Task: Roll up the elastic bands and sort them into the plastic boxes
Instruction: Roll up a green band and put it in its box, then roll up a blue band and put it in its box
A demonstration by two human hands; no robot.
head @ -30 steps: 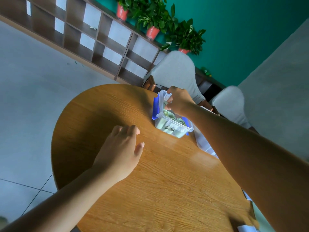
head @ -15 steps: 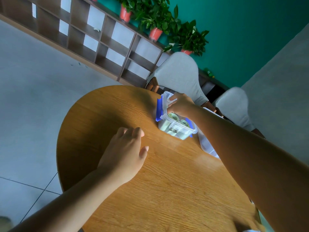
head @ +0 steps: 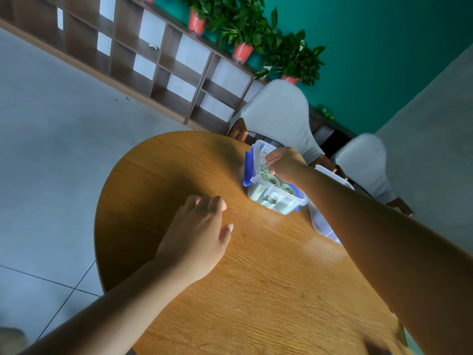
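My right hand, fingers curled, seated a rolled pale-green elastic band in the clear blue-latched plastic box; left hand rested relaxed on the round wooden bench; next, release and withdraw

daylight, fairly bright, cool blue cast. glossy glare band on the table at the right near the forearm; soft dark shadow over its far left part. frame heavily tilted, wide-angle bending on the shelf lines at the far left. near corners soft and smeared, centre reasonably sharp, colours oversaturated.
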